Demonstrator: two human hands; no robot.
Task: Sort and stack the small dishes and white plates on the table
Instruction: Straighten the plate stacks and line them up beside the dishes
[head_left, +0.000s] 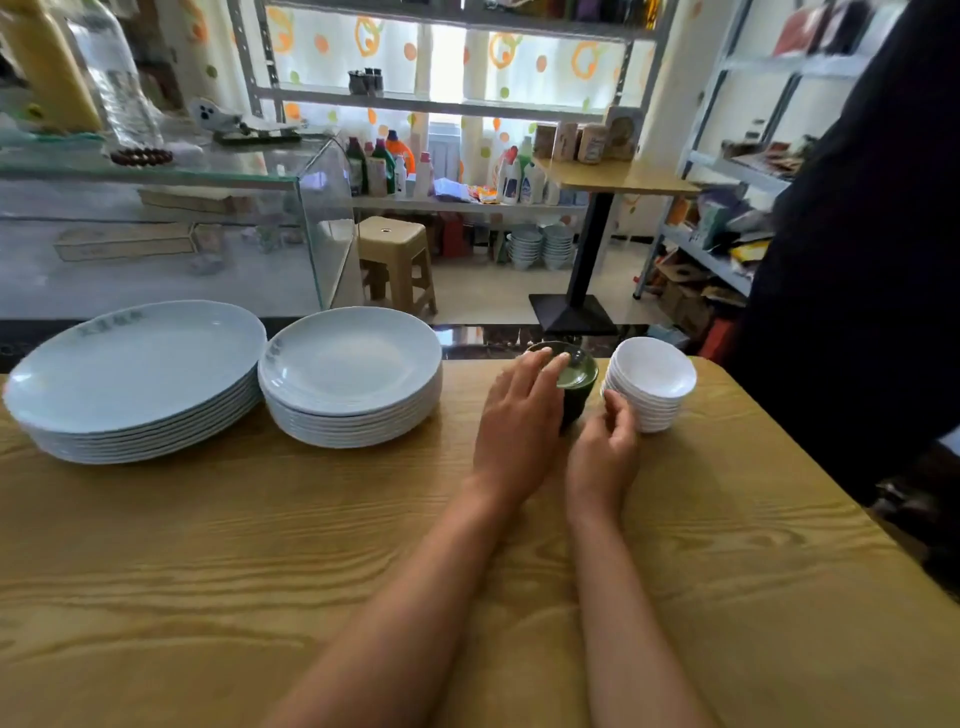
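On the wooden table (208, 545) stand two stacks of white plates: a wide oval stack (130, 379) at the far left and a round stack (353, 374) beside it. A stack of small dark green dishes (579, 379) sits right of them. My left hand (519, 421) lies over its left side, fingers straight, tips on the rim. A stack of small white dishes (654, 382) stands just right of the green ones. My right hand (608, 441) touches its left side with curled fingers.
A person in dark clothing (857, 260) stands at the table's right edge. Behind the table are a glass display case (171, 223), a plastic stool (395, 260), a small pedestal table (608, 176) and shelves of bottles and bowls.
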